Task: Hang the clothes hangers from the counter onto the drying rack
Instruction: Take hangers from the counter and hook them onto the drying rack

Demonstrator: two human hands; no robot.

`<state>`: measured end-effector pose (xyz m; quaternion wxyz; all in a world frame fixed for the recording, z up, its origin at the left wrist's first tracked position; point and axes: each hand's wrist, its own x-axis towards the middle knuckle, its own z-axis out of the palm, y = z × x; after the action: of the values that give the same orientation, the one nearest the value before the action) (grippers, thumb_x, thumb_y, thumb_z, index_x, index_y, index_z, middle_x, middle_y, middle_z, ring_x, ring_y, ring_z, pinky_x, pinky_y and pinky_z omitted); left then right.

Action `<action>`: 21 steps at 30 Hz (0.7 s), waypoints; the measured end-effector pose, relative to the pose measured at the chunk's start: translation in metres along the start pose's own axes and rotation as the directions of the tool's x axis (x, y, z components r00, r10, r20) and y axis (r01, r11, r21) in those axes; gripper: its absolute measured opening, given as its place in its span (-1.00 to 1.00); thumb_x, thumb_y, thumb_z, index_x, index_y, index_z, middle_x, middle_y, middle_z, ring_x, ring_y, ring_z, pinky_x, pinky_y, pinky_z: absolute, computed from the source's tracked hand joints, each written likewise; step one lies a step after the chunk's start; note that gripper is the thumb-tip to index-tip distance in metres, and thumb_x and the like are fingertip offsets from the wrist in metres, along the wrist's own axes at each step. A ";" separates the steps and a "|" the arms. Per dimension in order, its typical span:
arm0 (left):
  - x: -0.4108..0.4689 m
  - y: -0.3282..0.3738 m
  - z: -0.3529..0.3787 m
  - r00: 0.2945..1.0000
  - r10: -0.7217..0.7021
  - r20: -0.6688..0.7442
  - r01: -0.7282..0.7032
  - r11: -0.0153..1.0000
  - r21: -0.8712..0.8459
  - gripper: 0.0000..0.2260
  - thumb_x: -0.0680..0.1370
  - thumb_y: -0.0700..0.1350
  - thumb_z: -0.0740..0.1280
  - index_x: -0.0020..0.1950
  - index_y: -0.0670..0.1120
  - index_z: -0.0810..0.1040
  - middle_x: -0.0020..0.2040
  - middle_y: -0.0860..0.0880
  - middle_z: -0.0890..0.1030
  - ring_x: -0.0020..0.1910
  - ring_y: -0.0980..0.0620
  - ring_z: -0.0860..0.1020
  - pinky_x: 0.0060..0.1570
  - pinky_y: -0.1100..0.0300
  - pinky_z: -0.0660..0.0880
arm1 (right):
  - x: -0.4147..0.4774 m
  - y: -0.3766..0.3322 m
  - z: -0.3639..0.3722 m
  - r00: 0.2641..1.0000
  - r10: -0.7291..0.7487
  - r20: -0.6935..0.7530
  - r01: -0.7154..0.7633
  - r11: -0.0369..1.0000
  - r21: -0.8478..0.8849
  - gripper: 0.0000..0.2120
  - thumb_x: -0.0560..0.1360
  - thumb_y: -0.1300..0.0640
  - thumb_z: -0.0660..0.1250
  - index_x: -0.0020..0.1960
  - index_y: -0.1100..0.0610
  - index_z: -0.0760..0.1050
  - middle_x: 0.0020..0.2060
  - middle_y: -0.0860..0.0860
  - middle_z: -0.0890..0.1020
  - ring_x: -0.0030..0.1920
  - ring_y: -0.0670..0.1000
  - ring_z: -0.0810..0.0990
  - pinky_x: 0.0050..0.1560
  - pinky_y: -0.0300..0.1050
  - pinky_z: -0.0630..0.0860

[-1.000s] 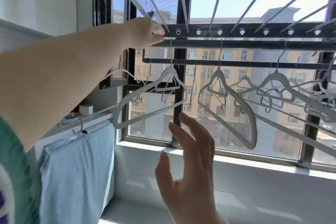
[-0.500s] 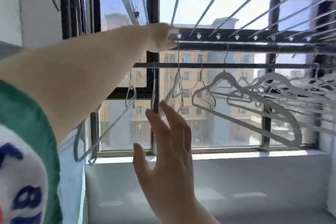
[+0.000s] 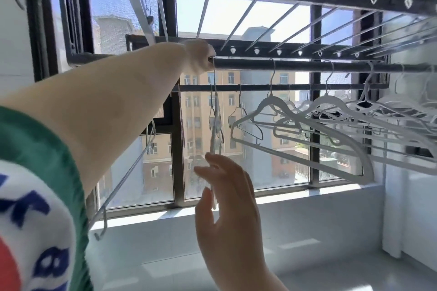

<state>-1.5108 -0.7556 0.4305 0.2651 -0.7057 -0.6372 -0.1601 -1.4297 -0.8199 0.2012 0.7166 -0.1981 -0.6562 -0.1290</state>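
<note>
A dark drying rack rail (image 3: 295,67) runs across the window near the top. My left hand (image 3: 198,56) reaches up to its left end, fingers curled round the hook of a white hanger (image 3: 214,125). That hanger hangs edge-on straight down from the rail. My right hand (image 3: 227,196) is raised below it with straight, spread fingers. The hanger's lower end lies between thumb and forefinger; I cannot tell if they touch. Several white hangers (image 3: 298,120) hang on the rail to the right.
Another pale hanger (image 3: 123,172) dangles under my left arm by the window frame. A second thin rail (image 3: 283,87) runs behind the first. The grey counter (image 3: 307,231) lies below the window, and a white wall (image 3: 411,196) closes the right side.
The hanger under my left hand has swung from side-on to edge-on. My right hand has risen up to its lower end. The view has shifted to the right.
</note>
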 end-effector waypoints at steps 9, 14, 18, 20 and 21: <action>0.010 0.000 0.009 0.999 -0.012 -0.043 0.012 1.000 -0.019 -0.58 0.59 -0.08 0.18 0.42 -0.18 0.27 0.39 -0.17 0.36 0.36 -0.16 0.34 0.37 0.02 0.23 | -0.001 0.028 -0.021 0.994 0.106 -0.038 -0.103 0.992 0.072 -0.74 0.41 0.23 0.11 0.02 -0.01 0.41 0.07 -0.15 0.46 0.08 -0.17 0.47 0.08 -0.36 0.46; 0.011 -0.001 0.010 0.998 -0.039 -0.042 0.038 0.999 -0.019 -0.58 0.59 -0.09 0.17 0.42 -0.20 0.26 0.41 -0.18 0.33 0.38 -0.18 0.31 0.40 0.01 0.18 | 0.000 0.038 -0.027 0.991 0.124 -0.049 -0.121 0.991 0.063 -0.74 0.43 0.23 0.10 0.03 -0.02 0.41 0.07 -0.15 0.46 0.11 -0.19 0.46 0.10 -0.30 0.47; 0.012 -0.002 0.009 0.998 -0.055 -0.041 0.055 0.999 0.000 -0.57 0.59 -0.07 0.17 0.42 -0.19 0.25 0.44 -0.19 0.29 0.41 -0.19 0.25 0.41 0.00 0.14 | 0.001 0.042 -0.030 0.990 0.131 -0.051 -0.127 0.989 0.076 -0.74 0.42 0.23 0.11 0.03 -0.02 0.41 0.07 -0.15 0.46 0.12 -0.20 0.46 0.08 -0.29 0.49; 0.011 -0.002 0.009 0.997 -0.060 -0.044 0.060 0.998 -0.002 -0.57 0.59 -0.08 0.17 0.42 -0.19 0.25 0.44 -0.20 0.28 0.42 -0.19 0.25 0.42 0.00 0.13 | 0.001 0.042 -0.030 0.991 0.128 -0.044 -0.124 0.989 0.086 -0.74 0.42 0.23 0.11 0.03 -0.02 0.42 0.08 -0.15 0.46 0.12 -0.18 0.46 0.08 -0.29 0.49; 0.010 -0.002 0.009 0.997 -0.060 -0.051 0.060 0.998 -0.002 -0.57 0.58 -0.09 0.17 0.42 -0.20 0.25 0.44 -0.20 0.28 0.42 -0.19 0.25 0.42 0.01 0.12 | 0.000 0.041 -0.030 0.991 0.125 -0.042 -0.121 0.988 0.092 -0.74 0.41 0.23 0.12 0.03 -0.02 0.42 0.08 -0.14 0.46 0.12 -0.17 0.47 0.07 -0.29 0.50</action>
<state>-1.5120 -0.7423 0.4288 0.2761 -0.6821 -0.6510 -0.1863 -1.3851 -0.7972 0.1948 0.7466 -0.2030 -0.6307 -0.0598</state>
